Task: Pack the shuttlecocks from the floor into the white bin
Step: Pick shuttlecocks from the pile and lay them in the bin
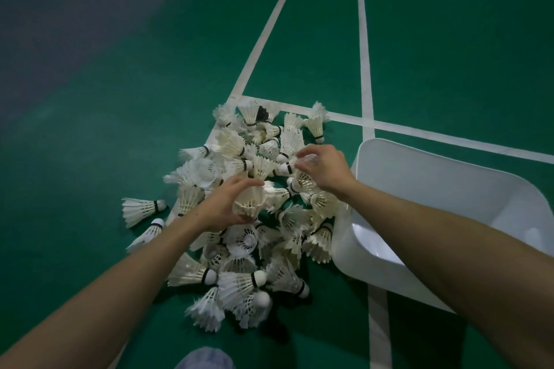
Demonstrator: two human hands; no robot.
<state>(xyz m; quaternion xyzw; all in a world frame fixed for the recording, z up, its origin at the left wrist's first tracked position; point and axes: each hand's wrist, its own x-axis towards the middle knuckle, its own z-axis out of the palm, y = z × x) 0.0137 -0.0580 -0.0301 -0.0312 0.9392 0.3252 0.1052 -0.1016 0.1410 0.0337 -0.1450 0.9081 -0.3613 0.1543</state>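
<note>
Over shuttlecocks [239,281], two hands [223,207] [325,169], one bin [434,177]

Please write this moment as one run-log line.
left hand grips shuttlecock | right hand on pile, grip unclear | white bin beside pile

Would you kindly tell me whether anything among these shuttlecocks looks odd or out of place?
One dark, almost black shuttlecock lies at the far edge of the pile, by the corner of the white court lines; all the others in view are white.
</note>
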